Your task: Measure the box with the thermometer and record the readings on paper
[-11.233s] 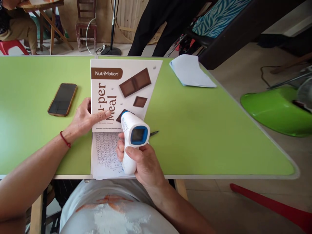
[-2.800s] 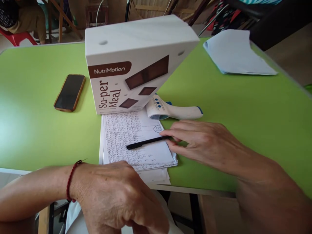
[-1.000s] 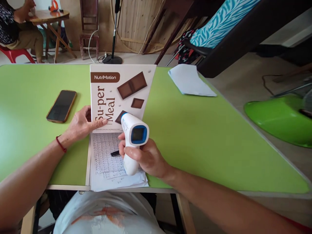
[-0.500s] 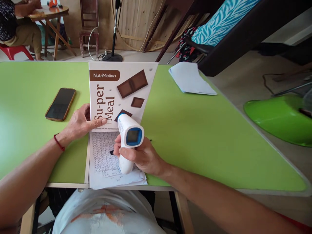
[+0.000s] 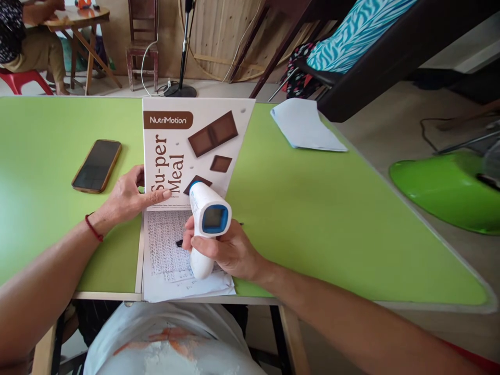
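My left hand (image 5: 128, 197) grips the lower left edge of a white box (image 5: 203, 133) with chocolate pieces and "NutriMotion Su-per Meal" printed on it. Its thumb lies across the front, while the other fingers are hidden behind. In my right hand (image 5: 230, 247) is a white infrared thermometer (image 5: 211, 205) with a blue-rimmed screen, its fingers wrapped round the handle. The thermometer's front end points at the lower part of the box. Below the box lie sheets of handwritten paper (image 5: 166, 245), partly covered by the thermometer and my right hand.
A smartphone (image 5: 97, 165) in a brown case lies left of the box on the green table (image 5: 312, 224). Folded white paper (image 5: 304, 124) rests near the far right edge. Beyond are a microphone stand base (image 5: 180, 91), a green chair (image 5: 437, 187) and a seated person (image 5: 31, 47).
Almost nothing differs. The box appears tilted very slightly, and both hands keep their hold in the same places.
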Available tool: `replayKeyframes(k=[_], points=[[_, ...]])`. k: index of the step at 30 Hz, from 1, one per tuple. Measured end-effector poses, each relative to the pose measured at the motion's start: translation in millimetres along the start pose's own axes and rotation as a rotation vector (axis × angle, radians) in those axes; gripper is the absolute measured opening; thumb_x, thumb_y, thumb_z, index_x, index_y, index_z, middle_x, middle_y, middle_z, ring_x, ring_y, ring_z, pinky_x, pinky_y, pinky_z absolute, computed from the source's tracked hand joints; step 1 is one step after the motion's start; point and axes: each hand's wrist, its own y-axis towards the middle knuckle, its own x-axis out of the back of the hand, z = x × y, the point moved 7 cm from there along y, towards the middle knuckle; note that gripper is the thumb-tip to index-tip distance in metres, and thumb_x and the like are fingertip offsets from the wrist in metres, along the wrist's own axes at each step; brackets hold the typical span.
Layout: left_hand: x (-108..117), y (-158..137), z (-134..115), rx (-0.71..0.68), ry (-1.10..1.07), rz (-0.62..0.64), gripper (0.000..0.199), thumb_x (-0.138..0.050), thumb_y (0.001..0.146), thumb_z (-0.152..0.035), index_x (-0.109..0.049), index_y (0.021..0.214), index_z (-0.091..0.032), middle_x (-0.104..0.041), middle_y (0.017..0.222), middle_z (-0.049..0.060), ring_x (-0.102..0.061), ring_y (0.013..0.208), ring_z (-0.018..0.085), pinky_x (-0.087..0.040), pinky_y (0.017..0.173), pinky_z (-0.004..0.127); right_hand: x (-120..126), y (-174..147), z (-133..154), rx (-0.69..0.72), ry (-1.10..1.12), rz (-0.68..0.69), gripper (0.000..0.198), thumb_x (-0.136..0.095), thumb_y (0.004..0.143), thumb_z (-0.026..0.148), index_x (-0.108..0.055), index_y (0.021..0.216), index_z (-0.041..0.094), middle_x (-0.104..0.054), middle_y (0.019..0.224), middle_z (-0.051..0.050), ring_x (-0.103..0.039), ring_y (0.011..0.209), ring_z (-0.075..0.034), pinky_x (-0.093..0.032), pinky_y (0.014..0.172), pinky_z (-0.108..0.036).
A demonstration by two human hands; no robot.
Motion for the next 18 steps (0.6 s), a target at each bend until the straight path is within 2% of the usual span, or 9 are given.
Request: replayKeyframes(k=[6,11,18], points=[[-2.1,1.9,2.7,-0.023,-0.063,0.014,0.072,-0.085,0.065,-0.062,-0.062,0.116,-0.018,-0.071,0.119,0.013,-0.067,0.107,0.034,-0.055,0.089,0.050,0.1,0.9,1.4,-0.005,0.008,-0.008,0.025,-0.068,0.073,0.033,-0.048,0.062,0.022,-0.051,0.060,0.003,-0.049,0.057,-0.012,-0.042,0.055,-0.030],[-4.3,1.8,4.5,-0.008,-0.132,0.035,0.071,-0.087,0.064,-0.059,-0.062,0.116,-0.018,-0.072,0.118,0.013,-0.068,0.106,0.033,-0.055,0.089,0.050,-0.7,1.0,0.7,0.014,0.011,0.012,0.021,-0.068,0.074,0.033,-0.052,0.066,0.021,-0.055,0.063,0.002,-0.052,0.058,-0.013,-0.044,0.056,-0.031],[-4.2,-0.6,-0.5,-0.047,-0.142,-0.018,0.065,-0.087,0.065,-0.059,-0.065,0.110,-0.018,-0.073,0.114,0.013,-0.068,0.105,0.034,-0.056,0.089,0.052,-0.2,1.4,2.3,0.050,-0.002,0.024,0.020,-0.071,0.076,0.035,-0.057,0.076,0.021,-0.061,0.069,0.001,-0.056,0.060,-0.013,-0.047,0.056,-0.031]])
